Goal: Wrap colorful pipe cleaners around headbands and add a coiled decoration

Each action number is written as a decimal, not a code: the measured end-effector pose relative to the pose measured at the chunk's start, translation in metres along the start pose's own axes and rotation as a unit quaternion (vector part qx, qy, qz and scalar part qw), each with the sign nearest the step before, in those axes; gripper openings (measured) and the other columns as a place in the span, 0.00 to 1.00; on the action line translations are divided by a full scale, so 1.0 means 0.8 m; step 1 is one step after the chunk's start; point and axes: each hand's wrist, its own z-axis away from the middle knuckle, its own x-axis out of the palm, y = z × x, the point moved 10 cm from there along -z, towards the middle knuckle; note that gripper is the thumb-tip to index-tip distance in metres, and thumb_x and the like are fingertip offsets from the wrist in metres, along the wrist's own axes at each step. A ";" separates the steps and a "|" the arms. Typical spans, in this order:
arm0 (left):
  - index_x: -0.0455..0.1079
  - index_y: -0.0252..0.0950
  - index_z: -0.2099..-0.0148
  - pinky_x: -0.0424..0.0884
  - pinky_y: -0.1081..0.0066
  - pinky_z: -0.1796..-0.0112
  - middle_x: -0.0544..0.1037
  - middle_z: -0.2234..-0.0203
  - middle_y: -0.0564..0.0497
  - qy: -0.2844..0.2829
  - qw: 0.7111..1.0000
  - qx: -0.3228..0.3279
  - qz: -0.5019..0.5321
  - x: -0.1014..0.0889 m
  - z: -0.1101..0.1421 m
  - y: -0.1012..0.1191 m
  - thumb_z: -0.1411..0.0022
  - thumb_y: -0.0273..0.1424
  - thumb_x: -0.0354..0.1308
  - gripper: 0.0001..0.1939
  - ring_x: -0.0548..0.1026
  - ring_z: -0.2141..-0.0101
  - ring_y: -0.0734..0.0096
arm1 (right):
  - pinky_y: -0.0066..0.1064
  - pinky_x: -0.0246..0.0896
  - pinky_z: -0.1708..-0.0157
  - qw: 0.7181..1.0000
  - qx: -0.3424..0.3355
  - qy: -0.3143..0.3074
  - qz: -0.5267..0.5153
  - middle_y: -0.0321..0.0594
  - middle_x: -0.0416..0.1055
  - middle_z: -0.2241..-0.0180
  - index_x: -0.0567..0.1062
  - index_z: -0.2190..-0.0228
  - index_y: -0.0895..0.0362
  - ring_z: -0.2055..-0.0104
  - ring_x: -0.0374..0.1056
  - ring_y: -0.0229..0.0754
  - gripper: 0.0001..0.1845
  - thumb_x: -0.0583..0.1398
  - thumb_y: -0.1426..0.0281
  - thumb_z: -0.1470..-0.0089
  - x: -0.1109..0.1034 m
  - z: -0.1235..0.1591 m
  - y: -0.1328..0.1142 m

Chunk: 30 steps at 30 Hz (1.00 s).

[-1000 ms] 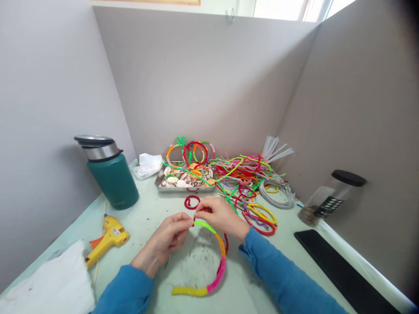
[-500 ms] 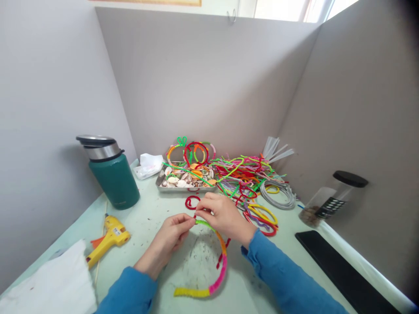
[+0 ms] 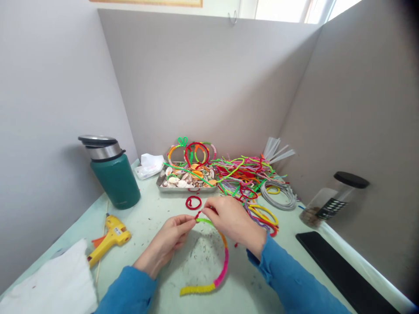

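My left hand [image 3: 175, 235] pinches the upper end of a curved hoop [image 3: 224, 266] wrapped in green, orange, pink and yellow fuzzy stems. The hoop's yellow end hangs free near the front of the table. Between my hands a red pipe cleaner [image 3: 198, 215] runs from the hoop's green end to my right hand [image 3: 229, 218], whose thumb and fingers are closed on it. Part of the red stem is hidden behind that hand. Just beyond my fingers lies a red spiral [image 3: 193, 203] of pipe cleaner.
A metal tray [image 3: 186, 189] of shells stands at the back, finished hoops [image 3: 197, 153] leaning over it. Pipe cleaners [image 3: 242, 170] heap to its right. A green bottle [image 3: 115, 181] and yellow glue gun [image 3: 113, 237] are left; a jar [image 3: 337, 200] and black strip [image 3: 340, 266] right.
My right hand has moved a little right, away from my left, drawing out the red pipe cleaner between them. The hoop's lower end has shifted slightly right.
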 end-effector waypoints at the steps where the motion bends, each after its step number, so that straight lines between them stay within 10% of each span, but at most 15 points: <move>1: 0.65 0.34 0.65 0.36 0.76 0.84 0.49 0.86 0.64 0.001 1.000 -0.001 0.000 0.000 -0.001 0.000 0.50 0.38 0.61 0.15 0.42 0.85 0.86 | 0.27 0.46 0.74 1.000 0.000 0.003 -0.007 0.38 0.73 0.75 0.73 0.74 0.56 0.73 0.65 0.36 0.13 0.52 0.67 0.45 0.000 -0.001 0.001; 17: 0.67 0.33 0.68 0.36 0.75 0.83 0.49 0.88 0.64 0.034 0.997 -0.005 -0.062 -0.009 0.001 -0.005 0.51 0.39 0.60 0.14 0.42 0.86 0.85 | 0.25 0.47 0.73 0.999 -0.043 0.026 -0.017 0.36 0.71 0.75 0.71 0.75 0.57 0.73 0.64 0.34 0.11 0.53 0.70 0.45 -0.003 0.000 -0.020; 30: 0.66 0.33 0.70 0.35 0.75 0.83 0.53 0.89 0.64 0.079 0.997 -0.018 0.003 -0.022 -0.004 -0.013 0.58 0.36 0.63 0.14 0.44 0.87 0.87 | 0.32 0.54 0.74 0.989 -0.057 -0.096 0.092 0.47 0.73 0.75 0.75 0.74 0.60 0.73 0.69 0.45 0.08 0.55 0.74 0.49 0.053 0.020 -0.063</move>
